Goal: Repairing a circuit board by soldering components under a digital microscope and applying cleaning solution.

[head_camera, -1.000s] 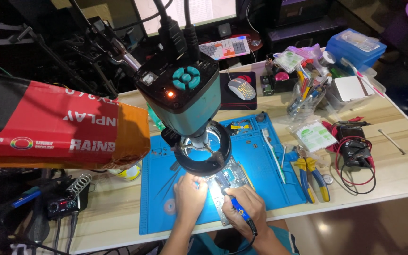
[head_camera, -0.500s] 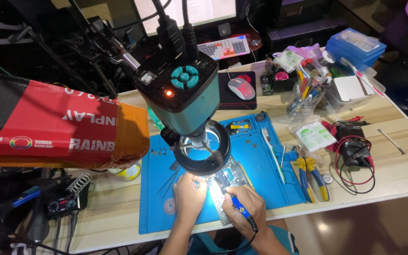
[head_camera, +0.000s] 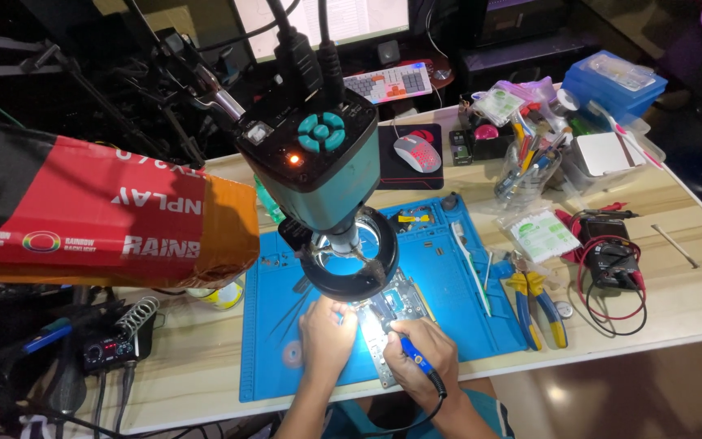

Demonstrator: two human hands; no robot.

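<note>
A: Where's the circuit board relative to your hands?

B: Between them, flat on the blue work mat, right under the microscope's ring light. My left hand rests on the board's left edge, fingers curled down and pressing on it. My right hand sits at the board's lower right corner, just touching it.

A: Right hand holding anything?

B: Closed around a blue-handled soldering iron, pen grip. Its tip points up-left onto the board, its black cable runs off towards me past the wrist.

A: What does the board look like?

B: Long, narrow, lying at a slant, far end up-right under the ring light. Grey-green with dark chips and silvery parts. The middle is washed out by the light, so I can't tell detail there. The near end reaches the mat's front edge.

A: Anything close by?

B: Yellow-and-blue pliers to the right, at the mat's edge. A multimeter with red and black leads is further right on the bench. The soldering station is well off to the left.
</note>
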